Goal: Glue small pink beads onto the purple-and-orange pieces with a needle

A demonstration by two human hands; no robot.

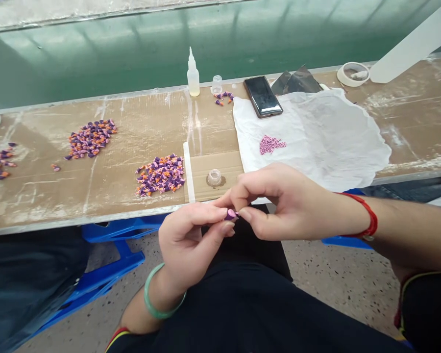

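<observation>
Pinching a small purple-and-pink piece (230,214) between thumb and forefinger, the left hand (191,245) holds it near the front edge of the table (132,132). The right hand (288,206) has thumb and forefinger at its tip; whether they grip anything, I cannot tell. A heap of similar pieces (160,175) lies left of a white strip (188,171), with a small clear pot (214,177) on the right

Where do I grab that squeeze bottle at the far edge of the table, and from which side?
I'd take the squeeze bottle around its wider body, below the tapered nozzle, coming from the near left. It stands upright, so the body's sides are exposed; the nozzle is narrow and offers less to hold. A small clear cup stands close on its right, likely crowding that side.
</observation>
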